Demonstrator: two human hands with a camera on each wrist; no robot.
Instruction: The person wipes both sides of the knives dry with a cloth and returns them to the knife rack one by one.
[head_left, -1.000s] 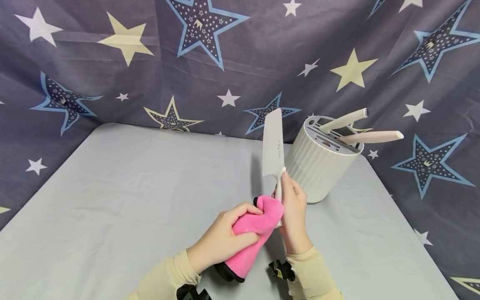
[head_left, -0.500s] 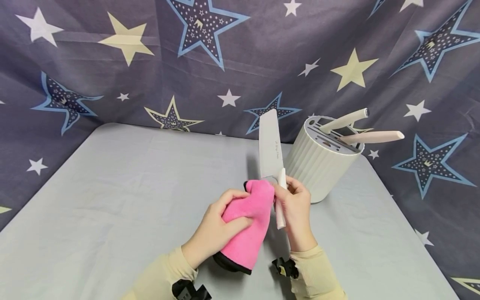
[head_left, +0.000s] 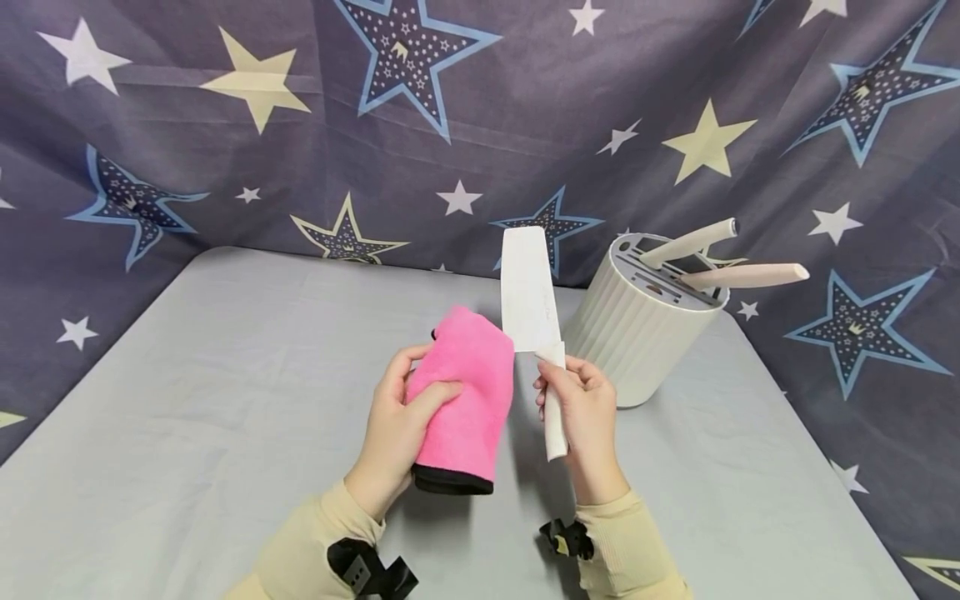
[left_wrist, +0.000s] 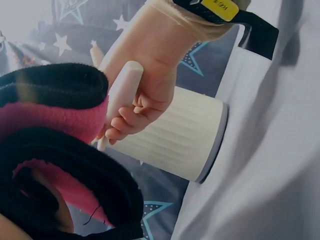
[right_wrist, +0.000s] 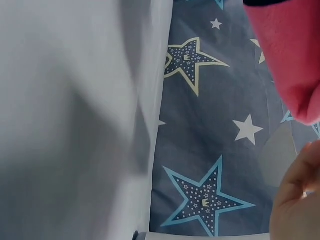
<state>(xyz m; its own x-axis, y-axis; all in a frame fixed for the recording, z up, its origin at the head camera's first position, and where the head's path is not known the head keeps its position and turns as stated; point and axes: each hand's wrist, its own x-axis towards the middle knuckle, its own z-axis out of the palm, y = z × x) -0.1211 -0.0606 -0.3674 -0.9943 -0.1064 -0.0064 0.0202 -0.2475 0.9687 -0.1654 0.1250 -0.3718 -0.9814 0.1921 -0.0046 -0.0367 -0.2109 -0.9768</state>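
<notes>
A cleaver with a broad pale blade and a white handle points upward in the head view. My right hand grips its handle, fingers wrapped round behind. My left hand holds a folded pink cloth with black edging, thumb across the front. The cloth's upper right side is beside the lower corner of the blade; whether they touch I cannot tell. In the left wrist view the handle sticks out of the right hand, and the cloth's black-edged folds fill the near side.
A cream ribbed knife block stands right of the cleaver, close behind my right hand. Two handles, one cream and one pinkish, slant out of its top. A grey-white cloth covers the table; a star-patterned curtain hangs behind.
My left hand has drawn the pink cloth up and left, off the cleaver's handle. The blade has tilted left and turned its flat side more toward the head camera. The knife block has not moved.
</notes>
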